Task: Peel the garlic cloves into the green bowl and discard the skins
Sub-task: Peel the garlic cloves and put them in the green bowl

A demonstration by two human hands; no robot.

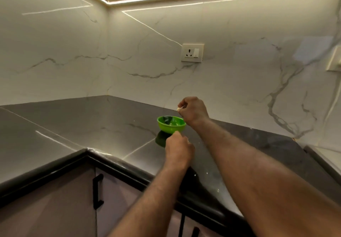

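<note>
The dark polished table runs into a corner below marble-patterned walls. The green bowl stands on it, upright, near the middle of the view; its contents cannot be made out.

The right hand is raised beyond and just right of the bowl, fingers curled, pinching a pale garlic clove at the fingertips. The clove sits above the bowl's far rim, slightly outside it; its long axis cannot be determined.

The left hand is at the bowl's near rim, fingers curled. Whether it holds skin is not evident.

Assessment: the right hand is better placed to release, and the drop calls for a short move toward the person.

A few white flecks, probably skin, lie near the table's front edge.
</note>
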